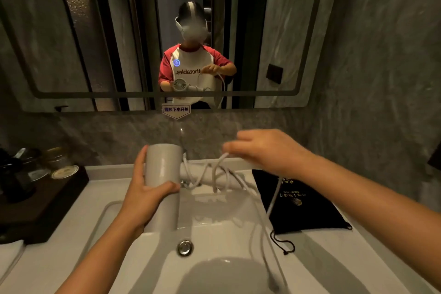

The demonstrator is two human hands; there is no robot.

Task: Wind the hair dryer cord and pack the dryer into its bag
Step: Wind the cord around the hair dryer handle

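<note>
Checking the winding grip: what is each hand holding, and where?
Left hand grips the hair dryer by its barrel; right hand pinches the cord near the handle.

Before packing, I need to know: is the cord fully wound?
No. A few loops of cord circle the handle; the rest hangs loose over the sink.
</note>
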